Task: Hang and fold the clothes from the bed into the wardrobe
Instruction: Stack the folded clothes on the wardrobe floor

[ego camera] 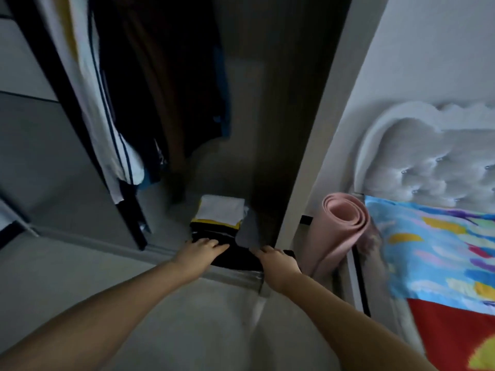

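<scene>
A folded black garment (235,257) lies at the front of the wardrobe floor (171,226), just inside the sill. My left hand (198,250) rests on its left end with fingers stretched forward. My right hand (276,259) lies on its right end, fingers forward over the cloth. Behind the black garment stands a stack of folded clothes (221,215) with a white piece on top and yellow and black layers below. Hanging clothes (112,103), white with dark stripes, dark, brown and blue, fill the wardrobe's left side.
The sliding wardrobe door (53,170) stands at the left, the wardrobe's right wall panel (302,156) beside my right hand. A rolled pink mat (340,228) leans between wardrobe and bed. The bed (442,263) with a colourful cover and white tufted headboard (428,162) is at the right.
</scene>
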### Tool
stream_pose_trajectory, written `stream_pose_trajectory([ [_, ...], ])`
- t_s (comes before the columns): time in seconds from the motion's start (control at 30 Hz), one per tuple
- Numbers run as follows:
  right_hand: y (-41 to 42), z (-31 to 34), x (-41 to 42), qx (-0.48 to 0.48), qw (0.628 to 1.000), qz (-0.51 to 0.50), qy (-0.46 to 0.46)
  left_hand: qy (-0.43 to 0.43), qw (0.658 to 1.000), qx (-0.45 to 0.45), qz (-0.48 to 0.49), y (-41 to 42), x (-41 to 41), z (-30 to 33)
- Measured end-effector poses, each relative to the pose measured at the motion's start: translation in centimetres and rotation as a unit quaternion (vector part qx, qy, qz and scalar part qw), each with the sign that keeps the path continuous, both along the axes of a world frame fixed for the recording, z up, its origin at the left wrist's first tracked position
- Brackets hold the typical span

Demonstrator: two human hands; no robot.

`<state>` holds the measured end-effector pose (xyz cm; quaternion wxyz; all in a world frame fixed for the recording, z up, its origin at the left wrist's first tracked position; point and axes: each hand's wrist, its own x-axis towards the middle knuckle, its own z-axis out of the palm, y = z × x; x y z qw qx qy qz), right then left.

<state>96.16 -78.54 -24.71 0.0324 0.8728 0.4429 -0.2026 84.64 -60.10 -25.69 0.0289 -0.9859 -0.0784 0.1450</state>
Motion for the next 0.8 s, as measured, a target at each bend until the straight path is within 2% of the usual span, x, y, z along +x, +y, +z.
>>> stream_pose_trajectory([
  [0.23,10.2,-3.3,4.3,-0.003,0.999,0.038,0.004,0.02,0.999,0.03,0.025,9.1,3.0,-3.2],
  [0.53,25.7,-9.4,16.5,0.021,0.998,0.048,0.045,0.055,0.996,0.013,0.067,23.9,14.4,-8.4],
  [0.73,33.7,-15.6,23.2,-0.004,0.997,0.047,0.054,0.076,0.996,-0.004,0.047,31.9,21.0,-14.8],
  [0.8,36.4,-17.9,25.9,-0.006,0.999,0.036,0.023,0.044,0.998,0.022,0.035,34.5,23.9,-17.5],
])
